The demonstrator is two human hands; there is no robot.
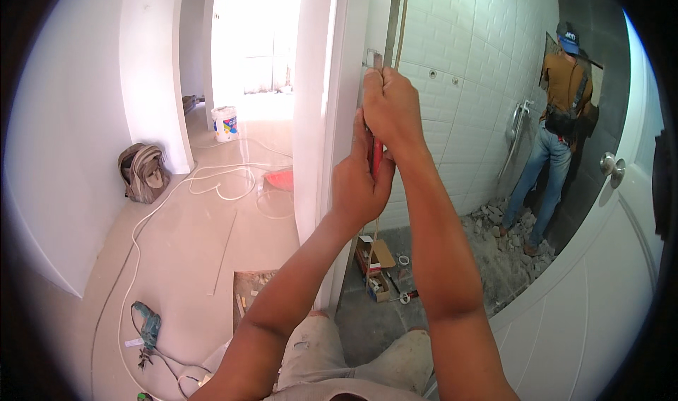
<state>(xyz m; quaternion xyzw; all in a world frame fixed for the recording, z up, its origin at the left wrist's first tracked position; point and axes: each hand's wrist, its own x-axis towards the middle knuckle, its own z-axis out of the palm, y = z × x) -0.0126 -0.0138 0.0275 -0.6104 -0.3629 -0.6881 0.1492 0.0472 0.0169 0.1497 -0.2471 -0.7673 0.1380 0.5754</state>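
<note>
Both hands are closed on a red-handled tool (377,159) with a flat metal end, like a chisel, held upright against the door frame (347,104). My right hand (392,108) wraps the upper part, just below the flat end. Lower down, my left hand (361,186) grips the red handle. Beside the tool's top end, a small rectangular cutout (370,56) shows in the frame's edge. My fingers cover the middle of the tool.
A white door (593,288) with a round knob (613,168) stands at right. Another person (565,97) faces the far wall amid rubble (494,224). Opened boxes (376,260) lie by the frame. At left are a cable (138,238), power tool (147,323), backpack (143,174) and bucket (225,124).
</note>
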